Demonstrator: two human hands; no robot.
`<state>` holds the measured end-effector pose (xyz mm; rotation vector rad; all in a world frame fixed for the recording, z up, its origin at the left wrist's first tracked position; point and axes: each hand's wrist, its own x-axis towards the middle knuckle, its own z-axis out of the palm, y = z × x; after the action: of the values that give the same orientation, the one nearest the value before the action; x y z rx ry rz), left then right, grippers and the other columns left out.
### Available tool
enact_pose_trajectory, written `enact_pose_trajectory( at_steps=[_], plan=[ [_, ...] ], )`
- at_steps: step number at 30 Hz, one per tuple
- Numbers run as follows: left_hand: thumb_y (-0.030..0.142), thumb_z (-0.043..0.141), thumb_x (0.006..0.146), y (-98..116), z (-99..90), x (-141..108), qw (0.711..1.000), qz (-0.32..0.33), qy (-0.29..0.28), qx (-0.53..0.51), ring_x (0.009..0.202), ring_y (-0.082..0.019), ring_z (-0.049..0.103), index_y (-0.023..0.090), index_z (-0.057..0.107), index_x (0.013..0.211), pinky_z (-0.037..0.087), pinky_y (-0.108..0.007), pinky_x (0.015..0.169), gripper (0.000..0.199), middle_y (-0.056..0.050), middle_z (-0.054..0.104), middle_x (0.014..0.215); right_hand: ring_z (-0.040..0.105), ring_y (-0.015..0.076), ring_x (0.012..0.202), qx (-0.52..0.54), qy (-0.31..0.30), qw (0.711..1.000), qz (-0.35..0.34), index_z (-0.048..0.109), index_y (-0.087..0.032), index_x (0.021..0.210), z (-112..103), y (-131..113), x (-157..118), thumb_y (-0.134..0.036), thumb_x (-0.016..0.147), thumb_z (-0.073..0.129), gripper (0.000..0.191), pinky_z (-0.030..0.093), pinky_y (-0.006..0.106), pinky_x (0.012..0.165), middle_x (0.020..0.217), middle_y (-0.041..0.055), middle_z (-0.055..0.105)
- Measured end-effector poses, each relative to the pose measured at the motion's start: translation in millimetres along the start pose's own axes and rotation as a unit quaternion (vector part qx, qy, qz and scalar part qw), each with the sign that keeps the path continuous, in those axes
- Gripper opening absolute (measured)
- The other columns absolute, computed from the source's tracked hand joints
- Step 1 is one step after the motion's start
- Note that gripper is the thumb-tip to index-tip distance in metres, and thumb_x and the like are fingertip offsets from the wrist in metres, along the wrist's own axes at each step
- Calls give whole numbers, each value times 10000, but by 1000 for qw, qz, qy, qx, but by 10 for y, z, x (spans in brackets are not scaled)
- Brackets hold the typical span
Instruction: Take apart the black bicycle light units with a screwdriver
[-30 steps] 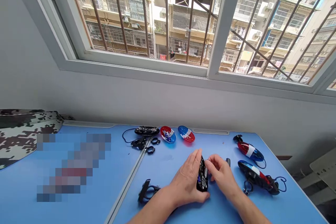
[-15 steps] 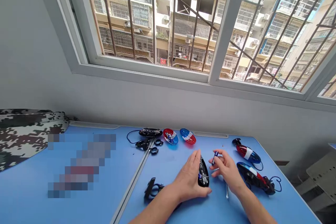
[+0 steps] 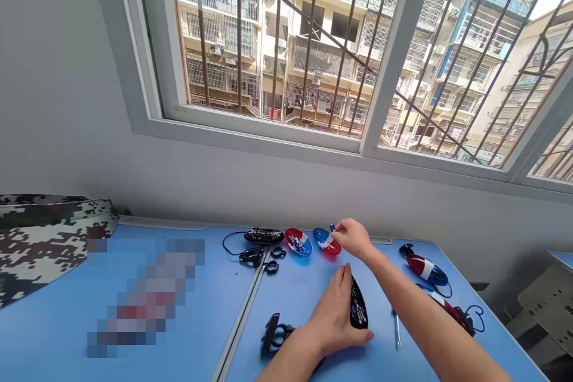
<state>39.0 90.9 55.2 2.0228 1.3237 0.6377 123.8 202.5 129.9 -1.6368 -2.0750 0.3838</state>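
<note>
My left hand (image 3: 331, 313) is closed around the side of an oval black light housing (image 3: 359, 308), whose open inside faces up. Pinched in the fingers of my right hand (image 3: 356, 239) is a small dark-blue battery (image 3: 332, 227). That hand hovers at the back of the table, over a blue, white and red oval lens cover (image 3: 321, 235), and partly hides it. Beside it lies a second red, white and blue cover (image 3: 299, 243) with small blue pieces inside. A black clamp mount (image 3: 274, 334) sits left of my left wrist.
Another black housing (image 3: 264, 236) with a cable, a black horn-like part (image 3: 252, 256) and black rings (image 3: 271, 267) lie at the back. To the right are two closed red-blue lights (image 3: 427, 270) and a metal rod-like tool (image 3: 397, 329). Camouflage fabric (image 3: 54, 239) lies far left.
My right hand has moved from beside the black housing back and left to the lens cover, carrying the battery. My left hand keeps its hold. The view has shifted slightly.
</note>
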Motion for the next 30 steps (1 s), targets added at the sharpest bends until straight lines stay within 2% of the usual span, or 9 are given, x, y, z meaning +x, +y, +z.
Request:
enact_pose_trajectory(
  at_steps=[3,6,10,13,16,21,25,30],
  plan=[
    [357,775,518,9,-10,1,1000,-7,-8,2,1446,-412,110,-8,110,1504,180,-507,1180,1244,-270,138,1566,614,223,1025,-51,-29,998,-3,682,-185,864,163,-104,119,-232,822,621,87,462,288,767,1084,67,671],
    [359,777,520,3,-5,8,1000,-6,-14,6,1442,-416,114,-11,111,1503,182,-495,1184,1244,-268,134,1565,607,214,1030,-93,-65,993,-5,658,-160,957,269,-136,186,-288,875,628,155,500,356,828,1116,70,647],
    [341,790,503,-15,19,23,1000,11,3,-7,1423,-430,160,31,135,1505,205,-502,1176,1237,-244,183,1551,614,207,1016,-139,-98,985,-7,620,-161,1084,341,-133,227,-333,924,590,237,520,413,866,1148,69,624],
    [335,807,490,-10,22,25,1000,16,9,-7,1407,-422,206,-7,152,1489,227,-473,1175,1243,-261,225,1520,614,209,1023,-160,-110,981,-7,610,-169,1116,370,-128,233,-328,929,583,247,523,413,868,1166,72,617],
    [334,813,491,-8,23,21,1000,20,15,-9,1393,-411,236,-4,174,1479,243,-459,1170,1225,-258,250,1499,614,208,1024,-174,-117,978,-3,606,-174,1129,387,-126,231,-327,931,581,251,525,411,868,1176,73,613],
    [356,821,475,-23,32,18,998,41,34,-21,1336,-421,308,118,230,1466,282,-509,1138,1178,-190,340,1435,618,203,1011,-180,-123,976,3,603,-176,1135,412,-123,210,-328,934,576,253,529,405,859,1172,72,615],
    [366,845,451,-11,12,15,997,53,40,-29,1252,-413,391,153,292,1436,333,-518,1099,1149,-155,419,1342,623,194,982,-172,-123,977,6,613,-173,1104,433,-109,184,-338,936,571,239,531,392,843,1139,68,625],
    [378,861,439,-6,9,13,998,52,35,-27,1259,-408,375,110,277,1448,326,-500,1108,1197,-178,398,1363,602,208,1012,-154,-107,982,-1,636,-171,997,460,-62,175,-311,916,566,176,493,346,803,1081,68,644]
  ],
)
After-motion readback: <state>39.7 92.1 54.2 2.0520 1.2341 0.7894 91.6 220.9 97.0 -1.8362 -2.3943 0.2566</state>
